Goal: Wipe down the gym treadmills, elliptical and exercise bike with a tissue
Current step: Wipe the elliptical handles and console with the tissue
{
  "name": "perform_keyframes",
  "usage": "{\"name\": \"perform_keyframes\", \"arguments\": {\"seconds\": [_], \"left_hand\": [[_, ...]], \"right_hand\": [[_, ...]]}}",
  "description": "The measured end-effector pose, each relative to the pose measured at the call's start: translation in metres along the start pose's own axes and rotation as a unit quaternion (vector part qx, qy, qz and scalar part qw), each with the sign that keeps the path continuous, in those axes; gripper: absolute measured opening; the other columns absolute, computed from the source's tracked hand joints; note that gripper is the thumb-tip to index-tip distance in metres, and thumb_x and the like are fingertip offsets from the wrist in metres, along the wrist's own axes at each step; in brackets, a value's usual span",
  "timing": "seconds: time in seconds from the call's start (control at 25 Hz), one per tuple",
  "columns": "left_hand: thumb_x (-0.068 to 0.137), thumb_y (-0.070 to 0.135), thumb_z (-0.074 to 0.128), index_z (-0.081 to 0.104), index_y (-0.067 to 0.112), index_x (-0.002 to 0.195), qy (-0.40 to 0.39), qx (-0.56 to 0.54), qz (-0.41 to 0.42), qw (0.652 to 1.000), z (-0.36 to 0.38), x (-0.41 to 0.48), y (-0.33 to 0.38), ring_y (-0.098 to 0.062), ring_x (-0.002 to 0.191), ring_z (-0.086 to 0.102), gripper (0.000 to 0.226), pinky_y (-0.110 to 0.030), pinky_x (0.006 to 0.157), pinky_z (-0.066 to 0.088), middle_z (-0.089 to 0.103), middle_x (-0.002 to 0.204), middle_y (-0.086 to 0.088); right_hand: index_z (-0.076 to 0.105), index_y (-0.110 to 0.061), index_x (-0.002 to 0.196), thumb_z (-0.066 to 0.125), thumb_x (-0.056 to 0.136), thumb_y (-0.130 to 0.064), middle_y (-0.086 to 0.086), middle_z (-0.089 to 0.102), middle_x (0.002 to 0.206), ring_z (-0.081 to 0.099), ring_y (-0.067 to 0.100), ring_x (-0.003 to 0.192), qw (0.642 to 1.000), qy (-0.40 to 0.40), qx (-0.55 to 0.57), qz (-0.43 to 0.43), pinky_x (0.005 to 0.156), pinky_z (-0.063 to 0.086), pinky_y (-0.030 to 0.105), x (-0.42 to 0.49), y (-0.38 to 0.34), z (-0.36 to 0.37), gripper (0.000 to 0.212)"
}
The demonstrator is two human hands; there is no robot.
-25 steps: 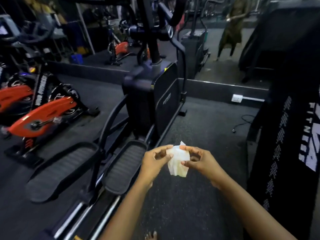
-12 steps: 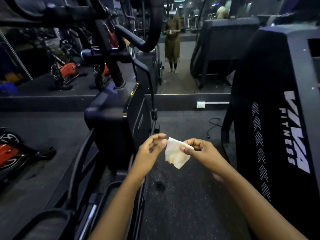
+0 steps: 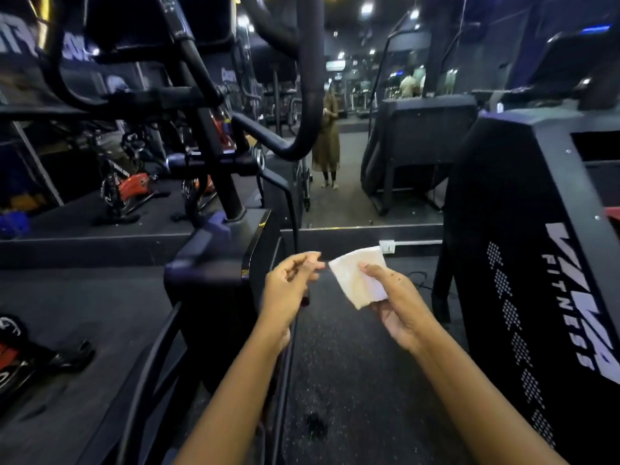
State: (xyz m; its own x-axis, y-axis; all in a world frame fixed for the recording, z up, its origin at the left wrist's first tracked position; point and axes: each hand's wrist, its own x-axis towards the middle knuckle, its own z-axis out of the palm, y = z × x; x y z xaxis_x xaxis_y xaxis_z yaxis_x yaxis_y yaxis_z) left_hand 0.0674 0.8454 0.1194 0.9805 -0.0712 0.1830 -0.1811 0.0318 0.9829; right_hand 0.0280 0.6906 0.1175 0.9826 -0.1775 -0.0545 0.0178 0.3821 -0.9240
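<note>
Right-hand grip alone carries the job now: the right hand (image 3: 399, 297) pinches the tissue (image 3: 355, 280), thumb pressed on top of the white sheet and fingers beneath, so it lies opened out and fairly flat in the air above the dark floor (image 3: 352, 380). A second ago both hands pinched it as a bunched wad. The left hand (image 3: 288, 283) has since let go and hangs just beside the tissue's left corner, apart from it, fingers loosely curled on nothing. By my judgement the refolding is finished, a fresh face is ready, and the left hand is free to steady a machine. Just beyond the left hand stands the elliptical (image 3: 214, 263), its handlebars rising above; on the right stands the VIVA FITNESS treadmill (image 3: 523, 250). Neither is touched yet. The view has lifted from the pedals to the upper frame, which suggests the handlebars come next, though that is not settled. A red exercise bike (image 3: 10, 360) sits low on the left. Farthest off, the mirror (image 3: 352, 196) shows the person (image 3: 326, 142) standing between the machines.
</note>
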Motion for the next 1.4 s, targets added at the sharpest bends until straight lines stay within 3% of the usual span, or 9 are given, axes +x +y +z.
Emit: {"name": "perform_keyframes", "arguments": {"seconds": [0.32, 0.48, 0.56, 0.68, 1.0, 1.12, 1.2, 1.28, 1.4], "left_hand": [[0.094, 0.021, 0.057, 0.061, 0.033, 0.106, 0.001, 0.078, 0.195, 0.978, -0.001, 0.062, 0.084, 0.008, 0.091, 0.057, 0.017, -0.008, 0.079, 0.042, 0.064, 0.105, 0.011], [0.094, 0.021, 0.057, 0.054, 0.027, 0.12, 0.039, 0.097, 0.259, 0.96, 0.005, 0.111, 0.122, -0.012, 0.107, 0.055, 0.027, -0.025, 0.092, 0.045, 0.059, 0.117, 0.003], [0.093, 0.023, 0.057, 0.052, 0.025, 0.127, 0.055, 0.119, 0.288, 0.948, 0.012, 0.138, 0.143, -0.013, 0.11, 0.054, 0.034, -0.036, 0.099, 0.046, 0.057, 0.12, 0.002], [0.093, 0.03, 0.056, 0.042, 0.024, 0.139, 0.084, 0.176, 0.339, 0.92, 0.026, 0.177, 0.178, -0.013, 0.121, 0.046, 0.048, -0.036, 0.105, 0.04, 0.049, 0.133, 0.001], [0.094, 0.045, 0.047, 0.018, 0.026, 0.151, 0.178, 0.241, 0.399, 0.866, 0.049, 0.274, 0.256, -0.021, 0.135, 0.036, 0.066, -0.048, 0.112, 0.03, 0.036, 0.148, -0.003], [0.095, 0.048, 0.044, 0.022, 0.022, 0.15, 0.27, 0.302, 0.426, 0.809, 0.04, 0.302, 0.269, -0.021, 0.141, 0.027, 0.064, -0.04, 0.12, 0.006, 0.036, 0.149, -0.004], [0.091, 0.054, 0.04, 0.018, 0.024, 0.151, 0.29, 0.294, 0.449, 0.793, 0.032, 0.313, 0.277, -0.018, 0.145, 0.01, 0.069, -0.034, 0.117, 0.003, 0.019, 0.156, -0.003], [0.093, 0.051, 0.04, 0.016, 0.024, 0.151, 0.28, 0.209, 0.445, 0.825, 0.023, 0.319, 0.286, -0.016, 0.145, 0.011, 0.068, -0.025, 0.109, 0.011, 0.014, 0.157, -0.003], [0.097, 0.049, 0.04, 0.025, 0.028, 0.149, 0.21, 0.013, 0.392, 0.896, 0.002, 0.337, 0.299, -0.014, 0.13, 0.037, 0.057, -0.026, 0.103, 0.025, 0.036, 0.149, -0.002]], "right_hand": [[0.063, -0.006, 0.11, 0.061, 0.087, -0.005, 0.009, 0.068, 0.102, 0.065, 0.023, 0.092, 0.984, 0.058, -0.024, -0.168, 0.061, 0.057, 0.026, 0.042, -0.081, 0.01, 0.023], [0.068, -0.013, 0.097, 0.066, 0.085, -0.009, 0.006, 0.07, 0.088, 0.063, 0.023, 0.083, 0.963, 0.059, -0.09, -0.249, 0.071, 0.052, 0.038, 0.082, -0.13, 0.015, 0.013], [0.068, -0.015, 0.086, 0.066, 0.084, -0.008, 0.001, 0.066, 0.077, 0.058, 0.015, 0.075, 0.942, 0.06, -0.126, -0.304, 0.065, 0.047, 0.028, 0.103, -0.16, 0.02, 0.007], [0.07, -0.018, 0.08, 0.067, 0.084, -0.012, 0.0, 0.066, 0.074, 0.056, 0.012, 0.072, 0.901, 0.065, -0.205, -0.377, 0.065, 0.042, 0.027, 0.135, -0.204, 0.028, 0.007], [0.066, -0.033, 0.091, 0.066, 0.085, -0.014, -0.004, 0.068, 0.081, 0.06, 0.01, 0.072, 0.811, 0.037, -0.274, -0.516, 0.063, 0.048, 0.025, 0.209, -0.302, 0.072, 0.02], [0.069, -0.024, 0.099, 0.067, 0.084, -0.014, -0.007, 0.068, 0.079, 0.059, -0.002, 0.063, 0.791, 0.022, -0.238, -0.564, 0.052, 0.045, 0.011, 0.225, -0.334, 0.094, 0.018], [0.072, -0.019, 0.1, 0.067, 0.084, -0.014, -0.008, 0.069, 0.072, 0.056, -0.003, 0.055, 0.777, 0.018, -0.23, -0.586, 0.047, 0.04, 0.01, 0.23, -0.35, 0.111, 0.017], [0.072, -0.019, 0.1, 0.067, 0.084, -0.013, -0.009, 0.07, 0.071, 0.057, 0.003, 0.056, 0.769, 0.005, -0.217, -0.601, 0.05, 0.045, 0.017, 0.228, -0.36, 0.128, 0.018], [0.074, -0.016, 0.097, 0.07, 0.079, -0.014, -0.01, 0.072, 0.09, 0.066, 0.001, 0.074, 0.734, -0.031, -0.224, -0.64, 0.064, 0.051, 0.013, 0.218, -0.367, 0.156, 0.019]]}}
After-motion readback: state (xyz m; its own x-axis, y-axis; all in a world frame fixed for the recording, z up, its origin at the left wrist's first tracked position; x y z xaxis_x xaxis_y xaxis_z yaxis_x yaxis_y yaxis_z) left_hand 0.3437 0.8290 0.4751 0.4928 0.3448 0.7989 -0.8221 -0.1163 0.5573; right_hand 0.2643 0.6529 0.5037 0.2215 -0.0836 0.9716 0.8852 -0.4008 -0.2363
